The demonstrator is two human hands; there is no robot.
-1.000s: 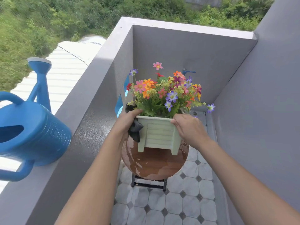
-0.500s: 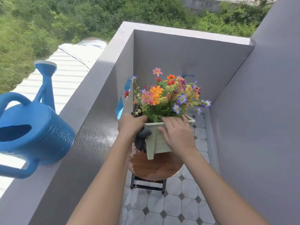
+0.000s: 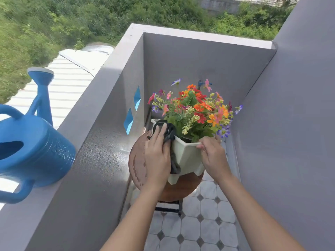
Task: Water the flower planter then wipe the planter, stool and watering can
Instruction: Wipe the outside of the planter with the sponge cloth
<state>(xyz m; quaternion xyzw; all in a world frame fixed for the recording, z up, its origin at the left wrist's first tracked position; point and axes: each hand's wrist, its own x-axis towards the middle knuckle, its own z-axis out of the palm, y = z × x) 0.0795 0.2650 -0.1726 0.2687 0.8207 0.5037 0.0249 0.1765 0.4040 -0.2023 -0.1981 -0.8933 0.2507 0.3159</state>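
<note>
A cream planter (image 3: 187,156) full of coloured flowers (image 3: 195,109) stands on a round brown stool (image 3: 137,163) whose wet top shines. My left hand (image 3: 156,156) presses a dark cloth (image 3: 169,132) against the planter's left side. My right hand (image 3: 212,156) pinches the planter's near right rim, and a corner of the planter points toward me. A blue watering can (image 3: 30,144) sits on the grey parapet ledge at the left, spout pointing away.
The grey parapet wall (image 3: 101,142) runs along the left, a grey back wall (image 3: 199,60) and right wall (image 3: 290,124) close the narrow balcony. Tiled floor (image 3: 199,232) lies below the stool. Beyond the ledge are a white roof and green bushes.
The planter has been turned on the stool, so a corner now faces me. My left hand with the cloth has slid along its left side; my right hand moved to the right rim.
</note>
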